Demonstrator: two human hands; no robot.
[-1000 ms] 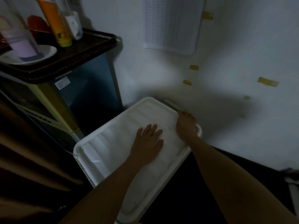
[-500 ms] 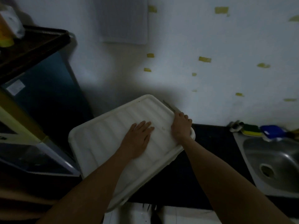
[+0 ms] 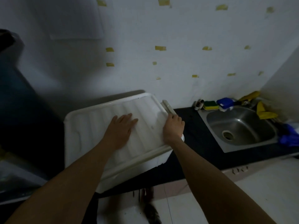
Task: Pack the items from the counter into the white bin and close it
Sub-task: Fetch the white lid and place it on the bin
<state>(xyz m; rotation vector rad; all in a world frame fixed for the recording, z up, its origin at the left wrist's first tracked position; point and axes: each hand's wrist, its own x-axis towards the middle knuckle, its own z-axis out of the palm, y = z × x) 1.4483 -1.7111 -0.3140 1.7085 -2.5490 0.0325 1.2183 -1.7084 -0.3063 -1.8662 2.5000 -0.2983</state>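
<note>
The white bin point(image 3: 87, 126) stands on the dark counter point(image 3: 197, 139) with its ribbed white lid lying on top, so its contents are hidden. My left hand point(image 3: 120, 128) presses flat on the middle of the lid, fingers straight. At the lid's right edge, my right hand point(image 3: 173, 128) curls its fingers over the rim beside the grey latch handle point(image 3: 168, 107). A strip of the bin's wall shows below the lid at the front right.
A steel sink point(image 3: 239, 126) is set into the counter to the right. Behind it lie a green-and-yellow sponge point(image 3: 210, 105), a blue item point(image 3: 225, 101) and yellow gloves point(image 3: 263, 110). A dark blue cabinet point(image 3: 21, 110) stands left. The white wall is close behind.
The view has swung right, bringing the sink fully into sight and losing the shelf at the left. Both hands stay on the lid in much the same places.
</note>
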